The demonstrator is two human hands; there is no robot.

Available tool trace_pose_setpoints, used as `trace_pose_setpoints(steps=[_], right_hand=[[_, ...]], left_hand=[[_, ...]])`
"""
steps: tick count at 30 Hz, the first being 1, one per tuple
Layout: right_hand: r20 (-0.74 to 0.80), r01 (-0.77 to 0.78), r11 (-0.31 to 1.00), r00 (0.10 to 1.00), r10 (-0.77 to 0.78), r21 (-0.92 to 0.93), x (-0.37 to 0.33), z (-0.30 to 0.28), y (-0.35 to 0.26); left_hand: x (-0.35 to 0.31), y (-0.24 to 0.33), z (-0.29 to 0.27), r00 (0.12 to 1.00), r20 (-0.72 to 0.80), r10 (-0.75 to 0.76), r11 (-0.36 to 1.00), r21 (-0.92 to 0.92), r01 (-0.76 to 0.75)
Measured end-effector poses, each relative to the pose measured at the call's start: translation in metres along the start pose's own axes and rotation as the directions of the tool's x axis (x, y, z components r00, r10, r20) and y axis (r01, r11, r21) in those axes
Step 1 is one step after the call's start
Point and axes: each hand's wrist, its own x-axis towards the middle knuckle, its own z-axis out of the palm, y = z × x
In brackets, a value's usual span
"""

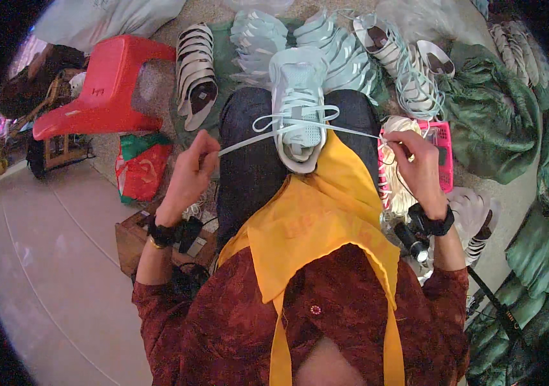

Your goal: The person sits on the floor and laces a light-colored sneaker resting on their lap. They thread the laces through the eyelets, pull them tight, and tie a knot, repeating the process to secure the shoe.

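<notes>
A pale blue shoe upper rests on my lap between my knees, toe pointing away from me. Its matching shoelace is looped into a bow across the collar opening, and both ends stretch out taut to the sides. On the left, my left hand pinches one lace end with closed fingers. The other end runs to my right hand, also closed in a pinch, held beside the right knee. A yellow apron covers my lap beneath the shoe's heel.
Rows of pale blue uppers lie beyond my knees. Cream uppers are stacked to their left. A red plastic chair stands far left, above a red-green bag. A pink basket, cream laces and green cloth are at right.
</notes>
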Motion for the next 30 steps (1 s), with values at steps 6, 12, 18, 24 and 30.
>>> trace_pose_setpoints(steps=[6, 12, 18, 24, 30], right_hand=[[0.027, -0.174, 0.964, 0.985, 0.172, 0.202, 0.013, 0.000, -0.010], [0.081, -0.119, 0.985, 0.991, 0.110, 0.124, 0.060, 0.040, -0.036], [0.114, -0.043, 0.998, 0.993, 0.038, 0.047, 0.072, 0.067, -0.038], [0.090, 0.218, 0.948, 0.975, -0.203, -0.230, 0.073, 0.058, -0.037], [0.133, 0.186, 0.963, 0.978, -0.162, -0.194, 0.076, 0.055, -0.031]], left_hand=[[-0.005, 0.002, -0.001, 0.985, -0.009, 0.172, 0.977, 0.132, -0.169], [0.000, 0.004, 0.002, 0.949, -0.056, 0.310, 0.928, 0.235, -0.289], [0.002, 0.003, 0.001, 0.970, -0.049, 0.237, 0.968, 0.099, -0.231], [-0.001, 0.005, 0.010, 0.993, -0.111, 0.033, 0.990, -0.134, -0.048], [0.003, -0.003, 0.011, 0.940, -0.067, 0.333, 0.907, 0.297, -0.300]])
